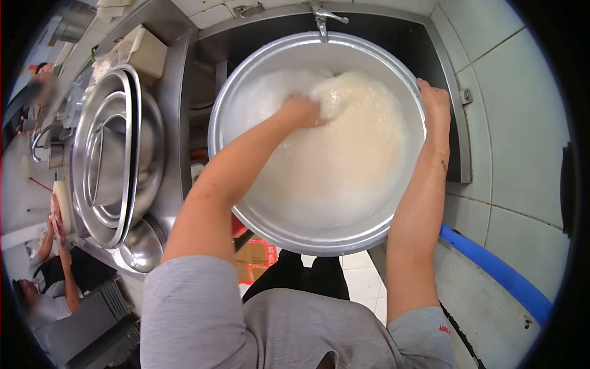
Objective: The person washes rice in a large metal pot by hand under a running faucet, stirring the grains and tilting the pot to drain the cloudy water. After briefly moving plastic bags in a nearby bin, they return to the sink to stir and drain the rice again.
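Note:
A large round metal pot (221, 132) sits in the sink under the tap. Inside it is cloudy white water over what looks like pale rice (359, 117), heaped toward the back right. My left hand (302, 112) reaches into the pot, at the near left edge of the heap. Motion smears it and the water partly covers its fingers, so I cannot see whether they are closed. On the right side, my right hand (434, 98) holds the pot's rim, its fingers curled over the edge.
A metal tap (322, 21) hangs over the pot's back rim. Steel bowls and trays (126, 209) are stacked on the left counter. A blue hose (498, 270) runs along the right wall. Another person (52, 289) works at the far left. A cardboard box (253, 258) stands below.

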A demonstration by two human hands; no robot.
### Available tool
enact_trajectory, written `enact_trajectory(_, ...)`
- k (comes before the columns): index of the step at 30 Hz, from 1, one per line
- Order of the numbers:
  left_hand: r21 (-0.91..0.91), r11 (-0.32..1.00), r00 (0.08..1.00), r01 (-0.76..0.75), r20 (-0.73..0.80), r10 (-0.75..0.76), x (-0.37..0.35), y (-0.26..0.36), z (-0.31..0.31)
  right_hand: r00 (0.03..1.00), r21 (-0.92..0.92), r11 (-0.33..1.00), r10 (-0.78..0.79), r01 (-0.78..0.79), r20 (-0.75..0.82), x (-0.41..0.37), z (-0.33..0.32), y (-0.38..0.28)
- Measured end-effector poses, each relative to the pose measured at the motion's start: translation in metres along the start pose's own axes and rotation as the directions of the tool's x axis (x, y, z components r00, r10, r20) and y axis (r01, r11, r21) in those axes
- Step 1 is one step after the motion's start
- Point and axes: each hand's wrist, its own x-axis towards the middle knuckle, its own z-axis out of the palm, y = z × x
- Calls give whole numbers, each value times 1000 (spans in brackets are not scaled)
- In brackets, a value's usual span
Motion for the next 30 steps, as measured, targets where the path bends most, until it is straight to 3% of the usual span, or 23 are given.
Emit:
enact_trajectory(2, -144, 990, 954, 7, 299, 37, -27, -2, -8, 1000, -63, 998, -6, 6, 1, -1, -1, -2)
enact_trajectory(4, -329, 944, 842, -6, 508, 183, -53, 5, -26, 1000, -130, 992, 0, -4, -28, 5, 2, 4)
enact_trajectory(7, -501, 866, 840, -2, 470, 273, -86, 29, -9, 993, -119, 993, -39, 26, -108, -7, 1, -5)
enact_trajectory(8, -518, 852, 910, -79, 311, 273, -98, 49, 4, 996, -173, 981, 86, -84, 4, -5, -2, -6)
enact_trajectory(9, -510, 845, 954, -158, 143, 265, -110, 69, 17, 997, -169, 983, 72, -70, 5, 1, 0, -5)
enact_trajectory(10, -435, 888, 886, -147, 341, 314, -107, 84, -4, 998, -162, 985, 60, -59, -1, 4, 3, 2)
enact_trajectory(12, -396, 768, 822, -503, 56, 567, -94, 106, 10, 999, -165, 985, 46, -48, -14, 5, 2, 3)
enact_trajectory(14, -221, 822, 741, -524, 357, 569, -58, 137, 8, 999, -193, 980, 47, -51, -24, 1, 2, 1)
enact_trajectory(16, -142, 745, 710, -652, 230, 665, -22, 143, 5, 998, -198, 978, 62, -67, -32, 1, 1, -2)
enact_trajectory(18, 115, 646, 647, -755, -34, 762, 28, 130, 34, 996, -204, 975, 76, -84, -47, 0, 2, -3)
enact_trajectory(19, 159, 703, 719, -693, 78, 691, 44, 122, 12, 995, -204, 975, 79, -89, -59, -1, 2, -2)
enact_trajectory(20, -21, 890, 878, -456, 154, 453, 60, 116, -6, 994, -202, 975, 79, -92, -72, -2, 2, -2)
enact_trajectory(21, -17, 968, 949, -251, 194, 250, 73, 103, -21, 995, -191, 977, 82, -91, -51, -3, 0, -5)
enact_trajectory(22, -68, 992, 987, -104, 112, 111, 75, 84, -33, 996, -181, 979, 86, -89, -26, -5, -2, -7)
enact_trajectory(24, 3, 997, 994, -71, 86, 70, 94, 42, -27, 998, -154, 986, 63, -64, -11, -5, -2, -7)
enact_trajectory(26, 82, 994, 971, 68, 224, -85, 80, 11, -45, 999, -119, 993, 23, -27, -35, -3, 0, -1)
enact_trajectory(27, 50, 998, 985, -37, 173, 28, 91, -23, -10, 998, -117, 993, 18, -26, -68, 0, 2, 3)
enact_trajectory(29, -23, 982, 932, 190, 320, -172, 64, -50, -10, 991, -104, 994, 0, -14, -134, 5, 7, 10)
enact_trajectory(30, -59, 959, 889, 277, 393, -233, 55, -64, 0, 995, -105, 994, 28, -38, -93, 0, 5, 4)
